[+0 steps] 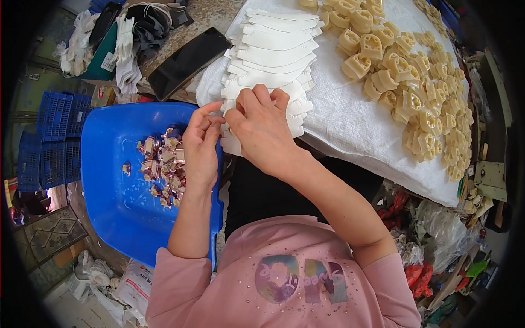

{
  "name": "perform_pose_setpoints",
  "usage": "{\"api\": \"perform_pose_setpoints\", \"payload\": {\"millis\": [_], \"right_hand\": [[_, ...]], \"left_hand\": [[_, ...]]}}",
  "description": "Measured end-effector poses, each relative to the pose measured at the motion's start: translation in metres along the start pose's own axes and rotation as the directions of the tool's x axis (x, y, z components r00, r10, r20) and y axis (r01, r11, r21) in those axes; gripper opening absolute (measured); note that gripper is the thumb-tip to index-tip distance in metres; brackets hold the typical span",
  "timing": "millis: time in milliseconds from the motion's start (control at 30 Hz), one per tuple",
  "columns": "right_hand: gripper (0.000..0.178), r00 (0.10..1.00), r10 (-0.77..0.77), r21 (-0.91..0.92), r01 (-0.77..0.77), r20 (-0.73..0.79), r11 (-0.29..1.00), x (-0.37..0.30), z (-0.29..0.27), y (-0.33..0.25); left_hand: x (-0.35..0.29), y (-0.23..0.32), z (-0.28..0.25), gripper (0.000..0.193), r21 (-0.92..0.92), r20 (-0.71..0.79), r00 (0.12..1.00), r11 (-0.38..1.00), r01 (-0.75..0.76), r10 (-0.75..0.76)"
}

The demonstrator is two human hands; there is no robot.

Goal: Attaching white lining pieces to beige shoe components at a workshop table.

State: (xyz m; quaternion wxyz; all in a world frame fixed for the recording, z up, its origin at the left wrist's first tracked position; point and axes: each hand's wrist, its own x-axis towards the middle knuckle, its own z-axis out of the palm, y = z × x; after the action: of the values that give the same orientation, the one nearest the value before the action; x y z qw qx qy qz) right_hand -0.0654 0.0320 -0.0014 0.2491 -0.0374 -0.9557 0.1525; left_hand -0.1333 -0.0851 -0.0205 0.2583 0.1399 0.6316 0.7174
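- The person wore a pink short-sleeved top, its sleeves ending above the elbows.
- Its front bore rounded lettering in shifting pastel tones, ringed with small shiny studs.
- Dark trousers covered the lap.
- Both forearms were bare; the left hand [200, 146] and right hand [261, 130] wore no gloves.

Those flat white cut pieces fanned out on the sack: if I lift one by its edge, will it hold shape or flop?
The white cut pieces look thin and flat, so probably light and slightly bendy. They overlap like shingles, so pushing one would likely drag its neighbours. Both the left hand and right hand pinch at the nearest edge, suggesting pieces cling together.
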Motion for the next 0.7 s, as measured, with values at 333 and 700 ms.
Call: {"api": "perform_pose_setpoints", "payload": {"millis": [333, 700], "right_hand": [[0.028, 1.0, 0.027, 0.462, -0.029, 0.009, 0.887, -0.009, -0.014, 0.02], [0.011, 0.899, 0.421, 0.948, -0.018, -0.123, 0.317, -0.061, -0.053, 0.041]], "left_hand": [[0.008, 0.01, 0.005, 0.025, 0.194, 0.018, 1.0, 0.981, -0.009, 0.006], [0.009, -0.003, 0.003, 0.025, 0.187, -0.005, 0.996, 0.979, -0.082, 0.085]]}}
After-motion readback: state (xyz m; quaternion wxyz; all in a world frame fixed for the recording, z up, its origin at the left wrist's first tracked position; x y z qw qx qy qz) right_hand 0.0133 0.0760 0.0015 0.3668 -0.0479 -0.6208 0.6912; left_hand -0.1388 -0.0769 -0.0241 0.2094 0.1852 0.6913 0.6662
